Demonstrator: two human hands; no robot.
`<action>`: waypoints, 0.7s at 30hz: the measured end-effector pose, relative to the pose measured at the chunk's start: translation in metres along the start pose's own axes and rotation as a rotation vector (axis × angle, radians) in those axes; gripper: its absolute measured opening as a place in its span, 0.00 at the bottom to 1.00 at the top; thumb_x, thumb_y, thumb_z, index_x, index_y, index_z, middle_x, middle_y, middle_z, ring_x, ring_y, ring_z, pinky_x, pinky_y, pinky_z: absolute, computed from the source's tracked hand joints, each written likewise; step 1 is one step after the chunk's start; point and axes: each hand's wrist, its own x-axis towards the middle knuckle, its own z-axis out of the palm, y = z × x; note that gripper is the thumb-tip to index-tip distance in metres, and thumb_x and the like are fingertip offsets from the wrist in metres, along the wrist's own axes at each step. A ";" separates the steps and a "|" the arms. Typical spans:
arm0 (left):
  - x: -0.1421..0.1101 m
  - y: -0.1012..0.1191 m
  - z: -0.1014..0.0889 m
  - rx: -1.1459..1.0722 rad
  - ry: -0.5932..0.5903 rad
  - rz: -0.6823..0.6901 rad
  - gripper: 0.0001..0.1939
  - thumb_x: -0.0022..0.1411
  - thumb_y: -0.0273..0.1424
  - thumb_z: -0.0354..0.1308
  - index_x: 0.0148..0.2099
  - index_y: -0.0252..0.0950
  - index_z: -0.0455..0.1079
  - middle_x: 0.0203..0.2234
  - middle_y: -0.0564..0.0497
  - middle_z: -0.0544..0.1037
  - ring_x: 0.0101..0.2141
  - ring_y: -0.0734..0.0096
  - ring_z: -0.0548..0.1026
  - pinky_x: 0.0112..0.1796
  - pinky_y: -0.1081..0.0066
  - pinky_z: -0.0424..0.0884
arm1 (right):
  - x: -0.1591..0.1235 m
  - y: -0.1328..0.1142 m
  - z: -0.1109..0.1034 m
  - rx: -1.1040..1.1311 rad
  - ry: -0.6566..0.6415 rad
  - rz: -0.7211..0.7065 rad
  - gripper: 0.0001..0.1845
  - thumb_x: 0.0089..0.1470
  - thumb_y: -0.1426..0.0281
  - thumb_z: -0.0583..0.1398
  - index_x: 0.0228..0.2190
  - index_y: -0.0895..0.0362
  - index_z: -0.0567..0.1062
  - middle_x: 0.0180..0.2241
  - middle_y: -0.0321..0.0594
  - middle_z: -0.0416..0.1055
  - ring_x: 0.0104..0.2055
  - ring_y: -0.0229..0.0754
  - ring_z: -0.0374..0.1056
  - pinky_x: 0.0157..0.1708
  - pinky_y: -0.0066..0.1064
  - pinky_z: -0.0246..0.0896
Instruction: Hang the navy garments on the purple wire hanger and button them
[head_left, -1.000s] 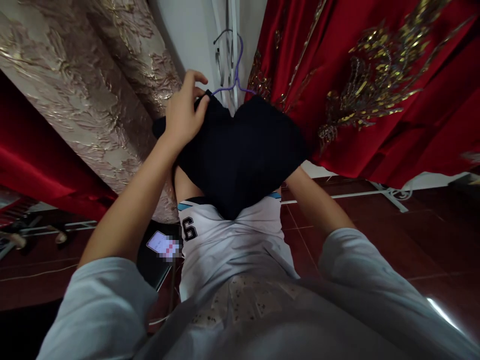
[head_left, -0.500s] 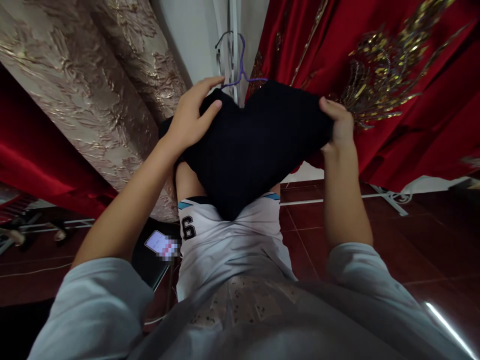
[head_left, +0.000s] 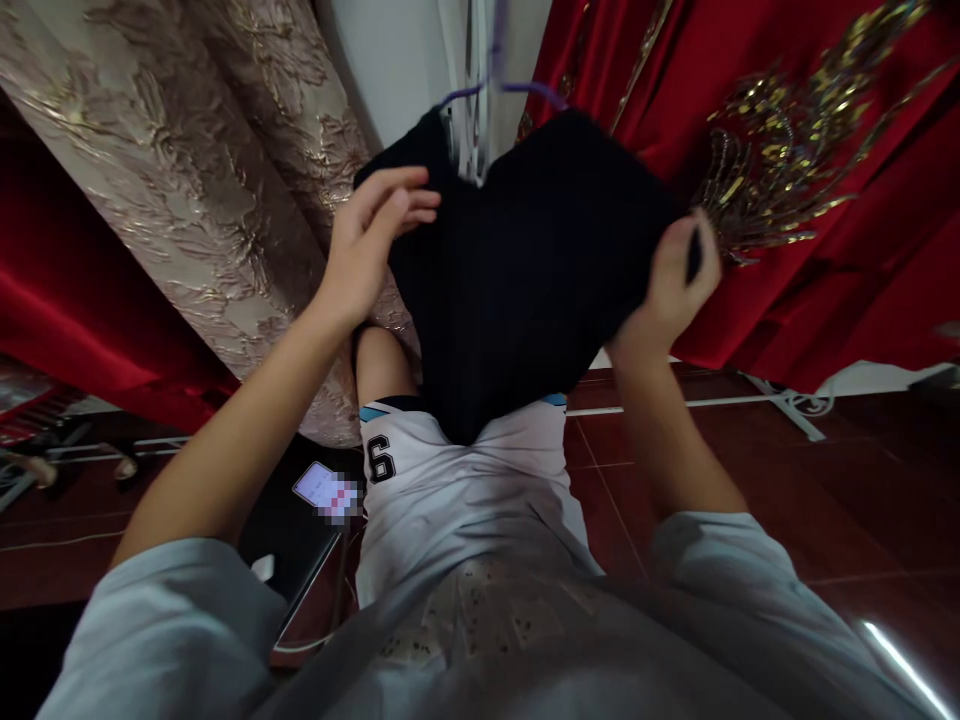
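Observation:
A dark garment (head_left: 525, 260) hangs on a purple hanger (head_left: 529, 88), with a notch at its neckline and its lower end on my lap. My left hand (head_left: 367, 240) lies at the garment's left shoulder, fingers stretched out and touching the cloth. On the other side my right hand (head_left: 667, 285) is closed on the garment's right edge, and a bit of dark cloth shows between thumb and fingers. The hanger's hook is out of the frame at the top.
Pale brocade fabric (head_left: 247, 220) hangs at the left, red satin with gold sequins (head_left: 795, 130) at the right. White rack poles (head_left: 469, 110) stand behind the hanger. A phone (head_left: 319, 485) lies on a black seat (head_left: 289, 540) beside my left leg, near a small white object (head_left: 262, 568).
The garment and hanger have risen toward the top of the view. My left hand has slid down off the shoulder top. My right hand has turned and moved slightly lower at the edge.

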 end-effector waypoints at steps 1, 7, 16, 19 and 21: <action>0.003 0.006 0.003 -0.123 0.005 -0.089 0.30 0.68 0.58 0.58 0.56 0.39 0.71 0.50 0.48 0.80 0.50 0.57 0.78 0.57 0.52 0.74 | -0.014 -0.011 0.005 -0.071 -0.234 -0.074 0.17 0.64 0.54 0.60 0.41 0.55 0.78 0.44 0.38 0.75 0.53 0.43 0.73 0.56 0.38 0.69; -0.026 0.058 -0.001 -0.136 -0.120 -0.523 0.15 0.71 0.41 0.63 0.44 0.32 0.74 0.35 0.43 0.78 0.29 0.68 0.79 0.31 0.67 0.79 | -0.038 -0.027 0.024 -0.003 -1.323 -0.124 0.13 0.59 0.54 0.66 0.42 0.47 0.79 0.46 0.34 0.78 0.49 0.41 0.76 0.51 0.35 0.73; -0.045 0.039 -0.062 0.305 -0.294 -0.370 0.33 0.61 0.56 0.68 0.47 0.29 0.73 0.21 0.52 0.74 0.20 0.75 0.73 0.26 0.71 0.73 | -0.007 0.058 0.005 -0.052 -0.937 0.438 0.22 0.61 0.51 0.62 0.32 0.58 0.78 0.37 0.43 0.77 0.40 0.41 0.73 0.45 0.35 0.70; -0.026 0.004 -0.069 0.401 -0.094 -0.110 0.30 0.63 0.54 0.68 0.51 0.34 0.69 0.23 0.55 0.75 0.24 0.73 0.74 0.35 0.63 0.77 | 0.008 0.068 0.009 0.014 -0.823 0.537 0.26 0.57 0.45 0.63 0.30 0.57 0.74 0.26 0.36 0.70 0.25 0.34 0.64 0.25 0.27 0.60; -0.017 -0.012 -0.066 0.444 0.052 0.026 0.27 0.66 0.52 0.67 0.53 0.36 0.68 0.28 0.54 0.77 0.30 0.70 0.75 0.42 0.59 0.76 | 0.030 0.074 0.019 0.028 -0.680 0.471 0.27 0.51 0.44 0.67 0.33 0.55 0.74 0.29 0.36 0.71 0.29 0.35 0.67 0.29 0.27 0.62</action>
